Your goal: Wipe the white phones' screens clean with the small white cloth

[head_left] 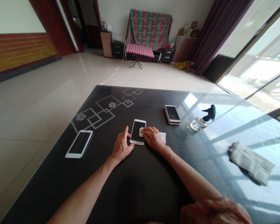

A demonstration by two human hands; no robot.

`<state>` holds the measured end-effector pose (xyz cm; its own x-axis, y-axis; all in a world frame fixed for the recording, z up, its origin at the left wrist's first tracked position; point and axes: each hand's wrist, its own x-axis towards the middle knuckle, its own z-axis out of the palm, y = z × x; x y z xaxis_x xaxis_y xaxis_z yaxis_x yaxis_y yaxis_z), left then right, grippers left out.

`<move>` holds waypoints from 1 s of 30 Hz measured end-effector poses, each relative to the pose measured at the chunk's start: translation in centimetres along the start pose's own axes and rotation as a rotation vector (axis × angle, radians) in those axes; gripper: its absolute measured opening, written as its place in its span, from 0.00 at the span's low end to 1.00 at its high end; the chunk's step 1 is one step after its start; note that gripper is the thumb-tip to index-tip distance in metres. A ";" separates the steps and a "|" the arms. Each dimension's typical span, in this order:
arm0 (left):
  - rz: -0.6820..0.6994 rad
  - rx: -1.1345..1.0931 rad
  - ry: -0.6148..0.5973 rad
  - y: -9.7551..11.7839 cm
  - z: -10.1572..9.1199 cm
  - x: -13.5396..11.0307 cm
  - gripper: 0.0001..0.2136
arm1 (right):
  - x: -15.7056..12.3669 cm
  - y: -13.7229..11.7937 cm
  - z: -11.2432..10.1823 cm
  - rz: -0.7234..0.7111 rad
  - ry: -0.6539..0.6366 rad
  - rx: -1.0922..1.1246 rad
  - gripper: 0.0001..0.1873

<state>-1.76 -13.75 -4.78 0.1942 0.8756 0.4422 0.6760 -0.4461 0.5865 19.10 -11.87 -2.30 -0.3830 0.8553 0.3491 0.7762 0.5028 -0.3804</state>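
Observation:
A white smartphone (137,134) with a dark screen lies face up on the dark glossy table. My left hand (122,145) holds its lower left corner, with the thumb at the bottom edge and the fingers along the left side. My right hand (154,138) is closed on a white wiping cloth (163,137), pressing one end of it to the right part of the screen. The cloth's zigzag-edged end sticks out beyond the hand on the right. Parts of the right fingertips are hidden by the hand.
A larger white phone (79,144) lies left. Stacked phones (172,114) lie at the back right, beside a clear spray bottle (199,123) with a black head. A crumpled grey cloth (252,163) is at the far right. Beyond the table stands a striped folding table (140,49).

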 end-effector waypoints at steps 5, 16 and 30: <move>-0.015 -0.013 -0.013 -0.1 0.0 0.1 0.41 | 4.3 2.6 0.7 0.098 0.050 -0.060 0.13; -0.021 0.009 -0.018 0.0 0.0 0.2 0.40 | 2.5 1.4 0.9 0.088 0.059 -0.038 0.14; -0.021 0.013 0.028 0.0 0.4 0.2 0.39 | 1.6 -0.8 0.4 -0.047 -0.032 -0.064 0.13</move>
<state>-1.44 -13.50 -5.01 0.1599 0.8790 0.4491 0.6890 -0.4252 0.5869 17.70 -10.87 -1.78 -0.4348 0.8349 0.3374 0.7871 0.5344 -0.3080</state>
